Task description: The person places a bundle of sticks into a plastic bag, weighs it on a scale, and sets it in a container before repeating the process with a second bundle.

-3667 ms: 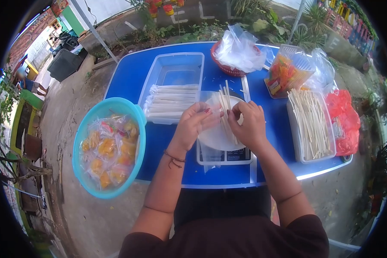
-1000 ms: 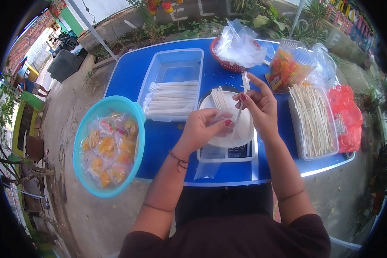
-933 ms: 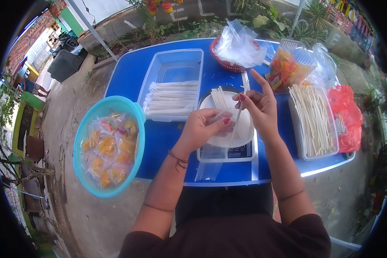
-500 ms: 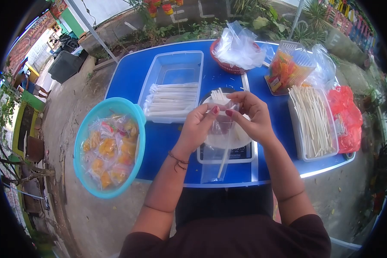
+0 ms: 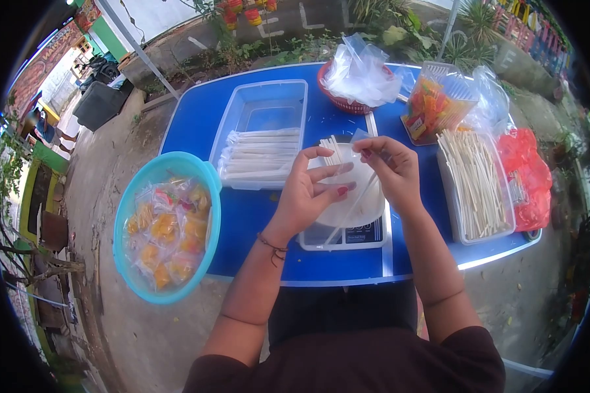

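Note:
My right hand (image 5: 397,173) pinches the upper end of a narrow clear plastic bag (image 5: 355,211), which slants down to the left with a thin pale stick visible in it. Beside the bag, my left hand (image 5: 308,193) has its thumb and fingers spread apart. Both hands are above a round white plate (image 5: 372,216) on a kitchen scale (image 5: 364,236) with a dark button panel. Several pale sticks (image 5: 331,149) lie at the plate's far side, partly hidden by my hands.
Left of me is a turquoise basin (image 5: 119,242) of bagged orange food. A clear tray (image 5: 269,108) holds wrapped stick packs. To the right stands a box of loose sticks (image 5: 473,187) beside a red plastic bag (image 5: 523,177). At the back, a red basket (image 5: 341,99) holds clear bags.
My left fingers have come away from the bag's top and spread apart. The bag has swung from hanging straight to slanting left, still pinched by my right hand.

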The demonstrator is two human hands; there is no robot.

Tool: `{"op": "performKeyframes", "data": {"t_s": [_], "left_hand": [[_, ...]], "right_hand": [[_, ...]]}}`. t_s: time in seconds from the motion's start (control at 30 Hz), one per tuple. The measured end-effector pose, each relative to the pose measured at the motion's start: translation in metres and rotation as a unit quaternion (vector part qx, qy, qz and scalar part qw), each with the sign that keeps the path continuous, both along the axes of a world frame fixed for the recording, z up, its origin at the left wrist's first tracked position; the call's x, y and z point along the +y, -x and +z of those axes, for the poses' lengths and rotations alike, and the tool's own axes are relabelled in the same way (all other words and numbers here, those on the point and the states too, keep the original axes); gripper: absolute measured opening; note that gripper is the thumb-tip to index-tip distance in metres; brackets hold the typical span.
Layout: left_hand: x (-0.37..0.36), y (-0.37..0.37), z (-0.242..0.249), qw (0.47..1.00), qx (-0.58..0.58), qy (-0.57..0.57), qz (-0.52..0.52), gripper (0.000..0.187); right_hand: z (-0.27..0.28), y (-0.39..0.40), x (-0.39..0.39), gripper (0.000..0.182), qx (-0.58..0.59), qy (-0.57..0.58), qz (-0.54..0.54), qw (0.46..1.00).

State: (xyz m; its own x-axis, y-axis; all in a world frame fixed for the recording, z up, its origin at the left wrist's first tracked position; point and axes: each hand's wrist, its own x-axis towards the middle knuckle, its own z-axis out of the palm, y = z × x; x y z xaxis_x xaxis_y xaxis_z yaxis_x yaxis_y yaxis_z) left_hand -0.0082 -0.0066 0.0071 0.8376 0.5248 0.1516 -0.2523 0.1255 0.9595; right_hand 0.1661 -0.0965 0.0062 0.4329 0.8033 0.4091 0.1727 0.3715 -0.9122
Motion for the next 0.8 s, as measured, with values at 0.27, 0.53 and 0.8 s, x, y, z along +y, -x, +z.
{"op": "performKeyframes", "data": {"t_s": [0.27, 0.53, 0.8], "left_hand": [[0.000, 0.006, 0.002, 0.992, 0.069, -0.068, -0.082, 0.036], [0.005, 0.006, -0.004, 0.991, 0.034, -0.115, -0.052, 0.043], [0.001, 0.005, 0.001, 0.998, 0.008, -0.061, -0.007, 0.035]], "right_hand": [[0.006, 0.009, -0.002, 0.027, 0.017, 0.006, -0.001, 1.000], [0.004, 0.005, 0.003, 0.042, 0.036, -0.025, -0.029, 0.999], [0.003, 0.010, 0.002, 0.046, 0.049, -0.012, -0.009, 0.999]]}}
